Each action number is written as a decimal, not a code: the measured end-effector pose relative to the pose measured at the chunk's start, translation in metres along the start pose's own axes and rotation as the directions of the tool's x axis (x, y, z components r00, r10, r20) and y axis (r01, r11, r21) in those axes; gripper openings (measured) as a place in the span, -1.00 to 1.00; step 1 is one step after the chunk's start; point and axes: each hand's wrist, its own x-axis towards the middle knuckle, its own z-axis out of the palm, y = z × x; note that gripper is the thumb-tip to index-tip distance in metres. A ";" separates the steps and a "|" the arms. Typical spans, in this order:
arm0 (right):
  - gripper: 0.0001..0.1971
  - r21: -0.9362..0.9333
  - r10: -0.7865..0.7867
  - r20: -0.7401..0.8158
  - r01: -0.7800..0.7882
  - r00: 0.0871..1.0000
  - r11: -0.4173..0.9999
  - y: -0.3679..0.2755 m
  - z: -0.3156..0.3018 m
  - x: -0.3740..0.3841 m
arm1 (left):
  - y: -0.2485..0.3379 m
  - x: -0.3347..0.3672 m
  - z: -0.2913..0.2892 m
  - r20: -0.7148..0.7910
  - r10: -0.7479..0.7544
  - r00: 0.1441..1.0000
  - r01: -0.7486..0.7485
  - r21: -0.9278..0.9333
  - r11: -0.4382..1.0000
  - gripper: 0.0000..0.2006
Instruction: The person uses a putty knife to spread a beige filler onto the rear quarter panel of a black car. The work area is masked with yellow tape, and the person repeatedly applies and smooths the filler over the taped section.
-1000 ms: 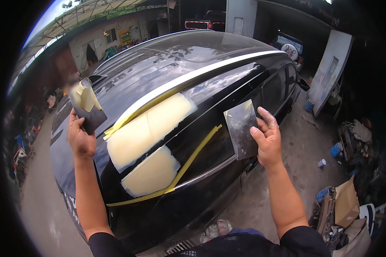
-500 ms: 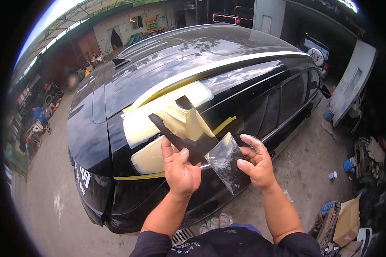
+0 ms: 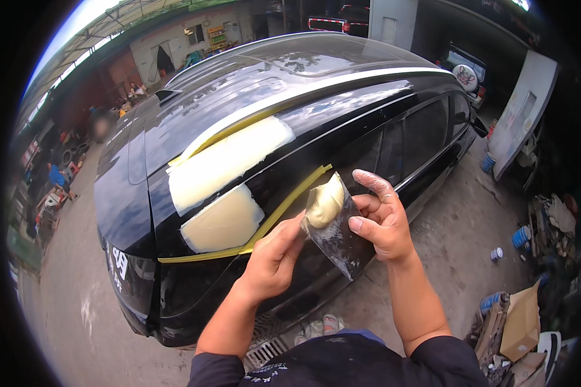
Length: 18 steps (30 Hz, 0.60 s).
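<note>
My right hand [image 3: 384, 222] pinches a thin dark putty spreader [image 3: 343, 248] between thumb and fingers. A thick lump of pale yellow body filler [image 3: 326, 205] sits on its upper part; whitish smears mark the rest. My left hand [image 3: 274, 258] is closed at the spreader's left edge; the dark sheet it held a moment ago is turned edge-on and mostly hidden there. Beyond my hands stands a black car [image 3: 342, 138]. Its rear side carries an upper filler patch [image 3: 229, 164] and a lower filler patch [image 3: 223, 219], bordered by yellow masking tape [image 3: 290, 200]. White residue coats my right index finger.
A cardboard box [image 3: 521, 322] and scrap lie at the lower right, near a small white can [image 3: 496, 254] and a blue can [image 3: 521, 237]. A grey panel [image 3: 529, 113] leans at the far right. A floor grate [image 3: 265, 353] lies near my feet.
The filler has gone from the left hand's dark sheet onto the right hand's spreader. My left hand has turned, tipping its sheet out of sight. The view has shifted slightly.
</note>
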 end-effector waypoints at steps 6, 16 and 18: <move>-0.33 -0.290 -0.391 0.188 0.431 0.901 0.854 -0.039 -0.014 -0.001 | -0.007 -0.016 0.002 0.091 -0.332 0.939 0.344 -0.257 0.903 -0.58; -0.25 -0.478 -0.171 0.594 0.516 0.786 0.711 -0.052 0.002 0.003 | -0.016 -0.033 0.020 0.045 -0.311 0.949 0.217 -0.808 0.547 -0.59; -0.24 -0.528 -0.116 0.608 0.509 0.785 0.680 -0.051 -0.006 0.006 | -0.018 -0.036 0.023 0.046 -0.343 0.938 0.245 -0.789 0.564 -0.58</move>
